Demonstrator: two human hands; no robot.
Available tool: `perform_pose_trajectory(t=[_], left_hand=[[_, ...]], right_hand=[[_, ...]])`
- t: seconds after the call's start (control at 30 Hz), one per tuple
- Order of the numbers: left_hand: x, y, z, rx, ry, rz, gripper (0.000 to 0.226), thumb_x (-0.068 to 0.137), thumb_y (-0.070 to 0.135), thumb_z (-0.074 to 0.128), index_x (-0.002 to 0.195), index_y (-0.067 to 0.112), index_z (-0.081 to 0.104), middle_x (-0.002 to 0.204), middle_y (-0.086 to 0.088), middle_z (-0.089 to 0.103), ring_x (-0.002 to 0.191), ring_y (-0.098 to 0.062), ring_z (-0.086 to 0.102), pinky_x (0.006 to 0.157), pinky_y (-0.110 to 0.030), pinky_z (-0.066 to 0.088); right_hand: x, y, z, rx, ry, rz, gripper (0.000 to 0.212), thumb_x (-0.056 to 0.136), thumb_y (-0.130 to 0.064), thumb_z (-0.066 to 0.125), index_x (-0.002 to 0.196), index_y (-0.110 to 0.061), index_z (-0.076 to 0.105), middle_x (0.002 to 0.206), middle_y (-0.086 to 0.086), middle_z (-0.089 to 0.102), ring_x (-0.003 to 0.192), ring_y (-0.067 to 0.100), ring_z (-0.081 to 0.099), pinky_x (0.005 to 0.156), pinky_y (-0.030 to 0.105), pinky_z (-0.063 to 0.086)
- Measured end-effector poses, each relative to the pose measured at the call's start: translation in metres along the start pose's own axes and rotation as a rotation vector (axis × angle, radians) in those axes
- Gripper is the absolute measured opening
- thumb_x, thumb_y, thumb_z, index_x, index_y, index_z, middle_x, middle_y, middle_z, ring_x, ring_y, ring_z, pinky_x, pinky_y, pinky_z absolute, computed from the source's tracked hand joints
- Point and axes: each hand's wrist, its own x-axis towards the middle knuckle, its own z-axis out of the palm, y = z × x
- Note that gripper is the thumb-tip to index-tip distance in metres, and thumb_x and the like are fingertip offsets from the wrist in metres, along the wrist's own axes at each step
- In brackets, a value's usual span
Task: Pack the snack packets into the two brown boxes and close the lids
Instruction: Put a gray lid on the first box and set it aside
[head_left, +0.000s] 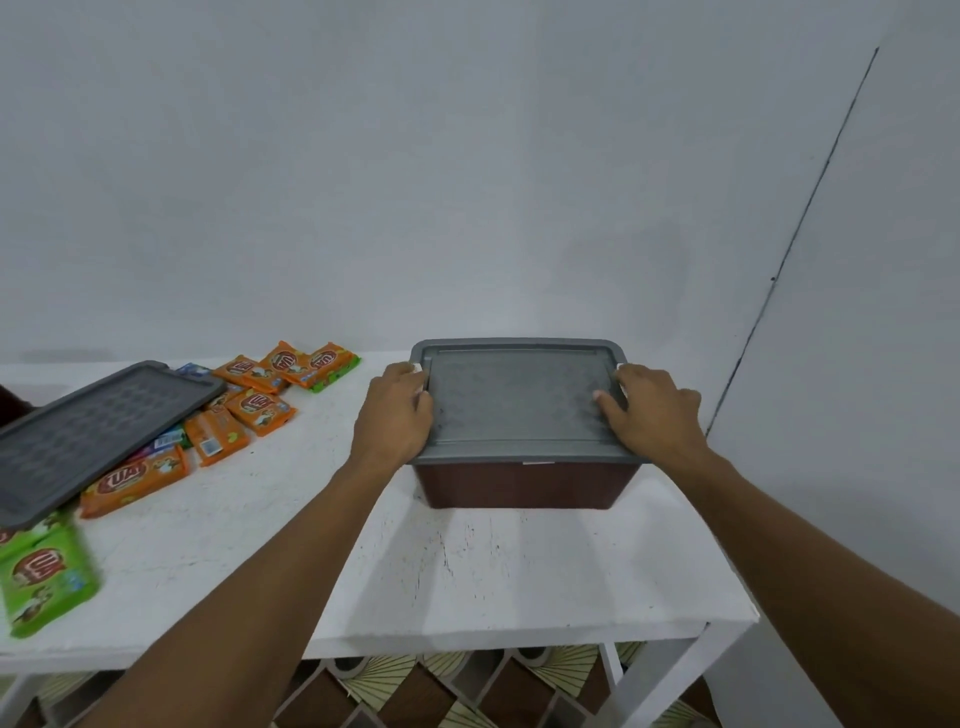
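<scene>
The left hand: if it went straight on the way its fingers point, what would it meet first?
The left hand already holds the left edge of the gray lid. Further along that line, I see only the white wall behind the table, though depth is unclear.

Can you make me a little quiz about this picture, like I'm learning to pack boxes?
1. True or false: a grey lid sits on the brown box.
2. What do the left hand and right hand grip? A. the lid's two short sides B. two packets C. nothing
3. Fill in: the packet nearest the table front edge is ____.
Key: 1 true; 2 A; 3 green.
</scene>
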Motion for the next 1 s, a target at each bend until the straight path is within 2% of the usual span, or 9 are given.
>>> perform_pose_trajectory(t=[0.1, 0.27, 0.4, 0.57, 0.67, 0.77, 0.83, 0.93, 1.0], left_hand=[[-0.009, -0.002, -0.003, -0.004, -0.025, 0.073, 0.040, 0.102, 0.021, 0.037, 0.137, 0.008, 0.051, 0.145, -0.009, 0.047, 0.130, -0.026, 0.043, 0.107, -0.037, 0.034], [-0.025, -0.012, -0.022, 0.220, -0.037, 0.182, 0.037, 0.101, 0.029, 0.040, 0.128, 0.013, 0.059, 0.134, -0.005, 0.057, 0.118, -0.027, 0.052, 0.092, -0.043, 0.045], [-0.045, -0.041, -0.037, 0.268, -0.112, 0.176, 0.043, 0.102, 0.038, 0.036, 0.136, 0.018, 0.054, 0.143, -0.002, 0.051, 0.128, -0.023, 0.046, 0.098, -0.042, 0.040], [-0.050, -0.098, -0.054, 0.383, -0.186, 0.162, 0.042, 0.101, 0.042, 0.039, 0.136, 0.023, 0.054, 0.143, -0.001, 0.050, 0.132, -0.022, 0.043, 0.101, -0.042, 0.039], [-0.041, -0.131, -0.061, 0.423, -0.204, 0.130, 0.042, 0.100, 0.043, 0.041, 0.135, 0.025, 0.055, 0.143, -0.001, 0.050, 0.133, -0.022, 0.042, 0.104, -0.043, 0.039], [-0.029, -0.169, -0.066, 0.451, -0.200, 0.016, 0.043, 0.099, 0.044, 0.043, 0.136, 0.025, 0.053, 0.147, -0.001, 0.046, 0.136, -0.023, 0.039, 0.108, -0.045, 0.034], [-0.020, -0.192, -0.067, 0.464, -0.204, -0.034, 0.045, 0.098, 0.046, 0.044, 0.138, 0.026, 0.051, 0.150, -0.001, 0.043, 0.138, -0.023, 0.036, 0.111, -0.047, 0.029], [0.001, -0.228, -0.068, 0.456, -0.214, -0.039, 0.049, 0.098, 0.047, 0.044, 0.143, 0.028, 0.044, 0.153, 0.000, 0.037, 0.142, -0.023, 0.030, 0.115, -0.048, 0.022], [0.018, -0.249, -0.072, 0.466, -0.219, 0.005, 0.049, 0.098, 0.046, 0.042, 0.144, 0.029, 0.041, 0.155, -0.003, 0.032, 0.144, -0.026, 0.026, 0.115, -0.050, 0.020]], right_hand=[[-0.018, -0.016, 0.000, 0.072, 0.023, -0.147, 0.038, 0.097, -0.050, 0.038, 0.105, -0.024, 0.065, 0.107, -0.005, 0.062, 0.104, 0.020, 0.057, 0.094, 0.045, 0.041], [-0.042, -0.057, 0.007, 0.105, -0.007, -0.309, 0.036, 0.097, -0.049, 0.040, 0.113, -0.025, 0.061, 0.116, -0.005, 0.063, 0.105, 0.017, 0.057, 0.095, 0.040, 0.045], [-0.051, -0.090, 0.014, 0.180, -0.025, -0.357, 0.037, 0.097, -0.047, 0.046, 0.123, -0.023, 0.056, 0.126, -0.002, 0.059, 0.113, 0.018, 0.053, 0.101, 0.041, 0.043], [-0.067, -0.160, 0.024, 0.296, -0.007, -0.490, 0.036, 0.094, -0.036, 0.056, 0.127, -0.021, 0.057, 0.132, -0.001, 0.055, 0.118, 0.017, 0.049, 0.102, 0.038, 0.044], [-0.079, -0.209, 0.041, 0.462, -0.034, -0.603, 0.029, 0.094, -0.029, 0.056, 0.121, -0.019, 0.062, 0.128, -0.003, 0.059, 0.117, 0.014, 0.051, 0.101, 0.029, 0.042], [-0.077, -0.254, 0.064, 0.524, 0.093, -0.511, 0.023, 0.093, -0.029, 0.051, 0.110, -0.024, 0.066, 0.113, -0.009, 0.066, 0.106, 0.011, 0.058, 0.085, 0.031, 0.050], [-0.068, -0.281, 0.078, 0.515, 0.173, -0.452, 0.024, 0.091, -0.026, 0.049, 0.109, -0.023, 0.064, 0.111, -0.007, 0.066, 0.103, 0.013, 0.058, 0.079, 0.032, 0.050], [-0.043, -0.327, 0.111, 0.455, 0.080, -0.544, 0.032, 0.089, -0.026, 0.047, 0.118, -0.020, 0.060, 0.122, -0.003, 0.059, 0.112, 0.017, 0.050, 0.089, 0.033, 0.043], [-0.018, -0.347, 0.141, 0.410, 0.028, -0.419, 0.040, 0.087, -0.031, 0.047, 0.124, -0.021, 0.057, 0.130, 0.000, 0.054, 0.121, 0.021, 0.046, 0.096, 0.040, 0.040]])
